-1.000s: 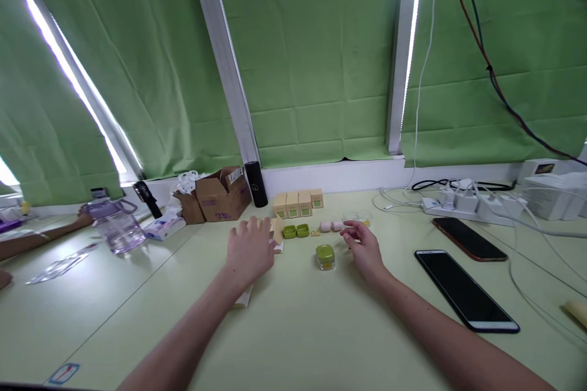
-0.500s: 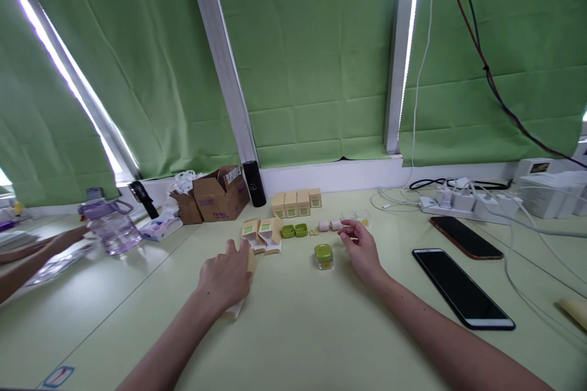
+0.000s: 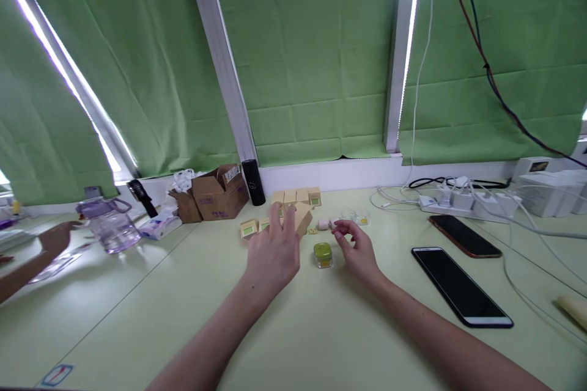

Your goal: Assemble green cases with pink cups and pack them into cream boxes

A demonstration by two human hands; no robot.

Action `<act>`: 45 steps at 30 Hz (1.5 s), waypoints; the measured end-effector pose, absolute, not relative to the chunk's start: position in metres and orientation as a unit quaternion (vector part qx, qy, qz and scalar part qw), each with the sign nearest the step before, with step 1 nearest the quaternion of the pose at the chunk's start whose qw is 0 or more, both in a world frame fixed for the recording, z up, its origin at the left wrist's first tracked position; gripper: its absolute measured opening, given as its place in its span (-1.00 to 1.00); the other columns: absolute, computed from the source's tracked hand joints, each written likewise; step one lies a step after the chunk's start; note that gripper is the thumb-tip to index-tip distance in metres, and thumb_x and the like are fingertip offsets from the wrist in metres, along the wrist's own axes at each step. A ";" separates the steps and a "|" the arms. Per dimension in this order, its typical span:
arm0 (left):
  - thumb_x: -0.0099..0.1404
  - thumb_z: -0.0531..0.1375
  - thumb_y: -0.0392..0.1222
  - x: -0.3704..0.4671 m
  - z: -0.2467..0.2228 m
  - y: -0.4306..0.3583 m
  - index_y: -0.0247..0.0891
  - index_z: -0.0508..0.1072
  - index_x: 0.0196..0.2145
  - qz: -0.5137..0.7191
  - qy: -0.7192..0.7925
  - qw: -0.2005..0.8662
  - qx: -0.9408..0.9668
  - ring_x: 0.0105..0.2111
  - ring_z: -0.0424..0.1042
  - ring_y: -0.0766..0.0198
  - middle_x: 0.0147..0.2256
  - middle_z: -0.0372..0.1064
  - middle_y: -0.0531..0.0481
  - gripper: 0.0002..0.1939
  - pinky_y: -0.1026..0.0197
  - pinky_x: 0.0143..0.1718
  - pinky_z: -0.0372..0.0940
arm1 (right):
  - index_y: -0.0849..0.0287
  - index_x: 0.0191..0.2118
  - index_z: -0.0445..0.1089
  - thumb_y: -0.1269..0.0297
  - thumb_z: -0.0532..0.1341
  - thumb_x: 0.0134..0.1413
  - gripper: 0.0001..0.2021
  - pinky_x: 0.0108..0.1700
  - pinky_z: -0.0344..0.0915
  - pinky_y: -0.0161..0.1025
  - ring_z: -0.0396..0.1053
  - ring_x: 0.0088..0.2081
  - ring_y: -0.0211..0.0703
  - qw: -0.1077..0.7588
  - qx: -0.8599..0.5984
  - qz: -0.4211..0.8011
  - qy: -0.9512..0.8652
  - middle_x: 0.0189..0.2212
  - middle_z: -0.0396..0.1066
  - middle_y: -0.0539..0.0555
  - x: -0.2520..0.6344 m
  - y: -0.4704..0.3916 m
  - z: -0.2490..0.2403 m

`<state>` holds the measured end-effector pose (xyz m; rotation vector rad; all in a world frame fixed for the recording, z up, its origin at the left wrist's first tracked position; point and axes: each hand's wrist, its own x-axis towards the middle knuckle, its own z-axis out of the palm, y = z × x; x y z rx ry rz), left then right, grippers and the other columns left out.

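Carried forward within half a second, a tan box (image 3: 302, 218) now tilts beyond and left of the green-lidded jar (image 3: 323, 255), apparently in the left hand (image 3: 274, 255), fingers spread around it; the right hand (image 3: 360, 248) curls narrowly just right of the jar, its hold, if any, hidden from me; a low swing or slack grip could nudge the pink pots (image 3: 323, 224) behind the jar.

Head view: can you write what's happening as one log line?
left hand: holding tan box | right hand: beside green-lidded container | container: upright on table
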<state>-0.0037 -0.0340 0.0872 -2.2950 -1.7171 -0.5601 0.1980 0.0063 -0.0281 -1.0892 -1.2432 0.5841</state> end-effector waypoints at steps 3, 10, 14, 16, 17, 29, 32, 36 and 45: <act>0.45 0.08 -0.10 0.012 0.074 -0.014 -0.06 0.21 0.28 -0.281 -0.526 0.090 -0.798 -0.08 0.54 -0.11 0.37 0.07 -0.25 -0.53 0.04 -0.22 0.41 | 0.02 -0.01 0.49 -0.07 0.30 0.18 -0.63 0.15 0.29 0.10 0.48 0.02 0.13 0.639 -0.453 0.272 -0.559 -0.09 0.61 0.15 0.193 0.002 -0.023; 0.46 0.04 -0.20 0.034 0.037 0.003 -0.12 0.32 0.20 -0.350 -0.401 0.064 -0.844 0.15 0.43 -0.21 0.40 0.10 -0.25 -0.61 -0.09 0.04 0.38 | 0.03 0.04 0.49 -0.11 0.31 0.19 -0.58 0.11 0.38 0.05 0.52 0.03 0.15 0.643 -0.391 0.326 -0.572 -0.02 0.58 0.18 0.183 -0.006 -0.009; 0.40 0.10 -0.26 0.033 0.029 -0.004 -0.14 0.27 0.22 -0.372 -0.339 0.027 -0.864 0.25 0.33 -0.25 0.40 0.07 -0.30 -0.55 -0.20 0.12 0.34 | 0.07 -0.04 0.50 -0.10 0.31 0.18 -0.61 0.05 0.41 0.02 0.53 -0.01 0.15 0.655 -0.389 0.335 -0.554 -0.07 0.59 0.18 0.185 -0.005 -0.006; 0.37 0.15 -0.26 0.030 0.031 -0.005 -0.17 0.18 0.27 -0.395 -0.312 0.026 -0.864 0.34 0.19 -0.24 0.39 0.07 -0.34 -0.46 -0.22 0.19 0.29 | 0.08 -0.03 0.48 -0.10 0.32 0.16 -0.59 0.05 0.40 0.01 0.52 -0.02 0.14 0.660 -0.393 0.335 -0.546 -0.07 0.59 0.19 0.189 -0.002 -0.008; 0.37 0.16 -0.26 0.027 0.031 -0.004 -0.18 0.14 0.29 -0.408 -0.305 0.025 -0.860 0.38 0.12 -0.21 0.37 0.08 -0.35 -0.43 -0.23 0.24 0.25 | 0.09 -0.02 0.48 -0.10 0.32 0.16 -0.59 0.05 0.39 0.01 0.51 -0.01 0.14 0.660 -0.397 0.329 -0.546 -0.07 0.58 0.19 0.191 -0.001 -0.010; 0.32 0.23 -0.38 -0.003 0.025 0.031 -0.05 0.18 0.30 -0.447 -0.252 -0.071 -0.856 0.33 0.16 -0.07 0.27 0.17 -0.23 -0.34 -0.23 0.30 0.21 | -0.04 0.29 0.24 0.36 0.20 0.20 -0.45 0.23 0.24 0.22 0.25 0.22 0.16 0.586 -0.398 0.043 -0.705 0.19 0.37 0.17 0.202 -0.007 -0.012; 0.28 0.18 -0.46 -0.005 0.021 0.032 -0.09 0.28 0.20 -0.470 -0.234 -0.018 -0.851 0.28 0.21 -0.06 0.22 0.20 -0.25 -0.43 -0.24 0.23 0.27 | -0.10 0.36 0.13 0.46 0.15 0.14 -0.33 0.28 0.19 0.27 0.16 0.29 0.17 0.574 -0.363 -0.006 -0.734 0.33 0.25 0.11 0.202 -0.009 -0.010; 0.28 0.17 -0.51 -0.007 0.014 0.035 -0.09 0.30 0.11 -0.488 -0.206 0.106 -0.841 0.21 0.26 -0.04 0.17 0.22 -0.24 -0.49 -0.18 0.13 0.33 | -0.05 0.40 0.04 0.47 0.14 0.13 -0.28 0.27 0.22 0.27 0.12 0.28 0.18 0.585 -0.383 -0.003 -0.715 0.32 0.22 0.14 0.202 -0.008 -0.012; 0.27 0.22 -0.47 -0.005 0.012 0.029 -0.08 0.30 0.04 -0.516 -0.164 0.173 -0.823 0.21 0.29 -0.04 0.19 0.19 -0.25 -0.55 -0.15 0.10 0.36 | 0.02 0.20 0.21 0.37 0.17 0.21 -0.55 0.20 0.25 0.30 0.18 0.18 0.20 0.602 -0.441 0.005 -0.666 0.10 0.35 0.18 0.206 0.002 -0.023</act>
